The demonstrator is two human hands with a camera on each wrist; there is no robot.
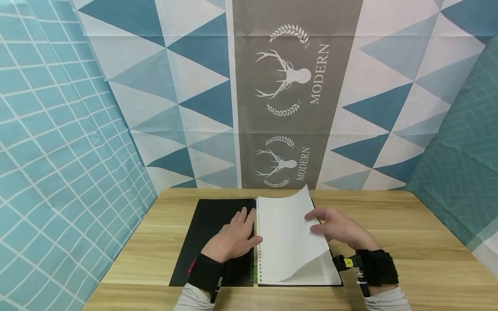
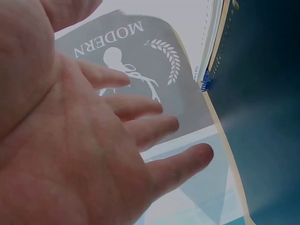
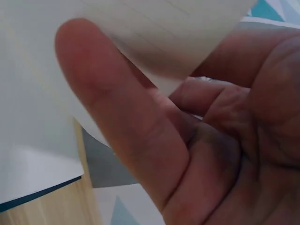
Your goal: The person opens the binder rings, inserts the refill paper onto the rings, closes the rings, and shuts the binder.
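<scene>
A ring-bound notebook lies spread on the table, its black cover (image 1: 218,242) turned to the left and its white pages (image 1: 285,242) to the right. At the right edge of the top sheet, my right hand (image 1: 338,226) holds the page (image 3: 178,28) between thumb and fingers. That sheet is lifted and curved, its far corner pointing up and its near edge raised over the pages beneath. Over the inner part of the cover, close to the binding, my left hand (image 1: 235,237) has its fingers spread. The left wrist view shows the palm (image 2: 70,136) with nothing in it.
The notebook lies on a wood-grain table (image 1: 408,242). Behind it hangs a patterned cloth (image 1: 288,77) with deer heads, and a blue grid cloth (image 1: 58,129) hangs on the left. Both wrists wear black straps (image 1: 208,270).
</scene>
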